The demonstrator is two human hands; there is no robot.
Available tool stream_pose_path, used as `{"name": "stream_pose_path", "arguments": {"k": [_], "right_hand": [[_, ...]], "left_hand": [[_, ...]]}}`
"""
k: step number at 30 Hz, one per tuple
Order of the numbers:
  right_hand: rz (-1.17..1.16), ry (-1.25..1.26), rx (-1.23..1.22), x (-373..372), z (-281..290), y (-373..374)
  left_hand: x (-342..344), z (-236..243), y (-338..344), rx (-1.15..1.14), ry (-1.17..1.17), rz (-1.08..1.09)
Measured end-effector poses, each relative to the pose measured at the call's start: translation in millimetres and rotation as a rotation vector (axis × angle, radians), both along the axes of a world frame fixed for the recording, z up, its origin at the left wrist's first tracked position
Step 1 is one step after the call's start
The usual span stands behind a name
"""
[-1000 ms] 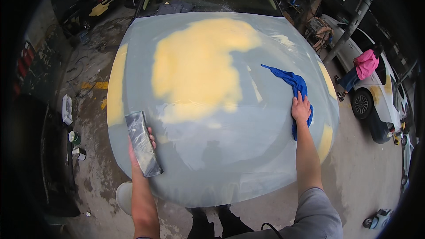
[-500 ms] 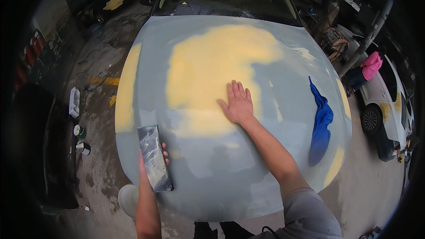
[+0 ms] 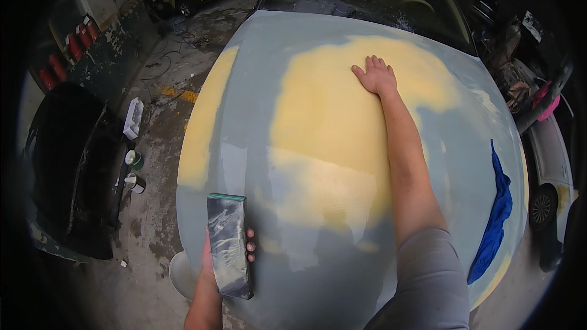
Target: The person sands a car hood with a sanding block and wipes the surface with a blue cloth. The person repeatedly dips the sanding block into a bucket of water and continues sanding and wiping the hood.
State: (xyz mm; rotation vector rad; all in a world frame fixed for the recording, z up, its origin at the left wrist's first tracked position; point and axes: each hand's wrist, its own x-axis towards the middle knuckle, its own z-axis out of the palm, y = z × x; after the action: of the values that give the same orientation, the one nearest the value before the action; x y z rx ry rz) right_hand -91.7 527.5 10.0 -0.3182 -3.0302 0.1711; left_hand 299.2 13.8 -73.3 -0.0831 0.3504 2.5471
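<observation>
A car hood (image 3: 342, 293) in grey primer, with large pale yellow filler patches, spreads out before me. My right hand (image 3: 378, 77) lies flat on the far part of the middle yellow patch (image 3: 330, 122), fingers stretched and holding nothing. Near the hood's left front, my left hand (image 3: 251, 245) grips a long flat sanding block (image 3: 228, 244), its worn grey-black face turned up and a green layer showing at its far end. The thumb side of that hand is partly hidden by the block. A crumpled blue cloth (image 3: 494, 226) rests on the hood's right side.
Behind the hood is the windshield (image 3: 373, 0). On the left floor stand a white tray (image 3: 133, 118), small cans (image 3: 134, 182) and a black car panel (image 3: 73, 171). A round pale container (image 3: 182, 272) is by the hood's front left. A white car (image 3: 553, 159) stands at right.
My right hand has slid farther up the hood, toward the windshield. My left hand still grips the sanding block. The whole view has shifted and tilted.
</observation>
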Motion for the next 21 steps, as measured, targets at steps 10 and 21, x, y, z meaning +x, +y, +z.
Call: {"name": "stream_pose_path", "arguments": {"k": [10,21], "right_hand": [[0.098,0.011,0.007,176.1,-4.5,-56.9],[0.184,0.088,-0.047,440.4,-13.9,-123.1]], "left_hand": [[-1.4,8.9,10.3,-0.058,0.029,0.003],[2.1,4.4,8.4,0.059,0.128,-0.057]]}}
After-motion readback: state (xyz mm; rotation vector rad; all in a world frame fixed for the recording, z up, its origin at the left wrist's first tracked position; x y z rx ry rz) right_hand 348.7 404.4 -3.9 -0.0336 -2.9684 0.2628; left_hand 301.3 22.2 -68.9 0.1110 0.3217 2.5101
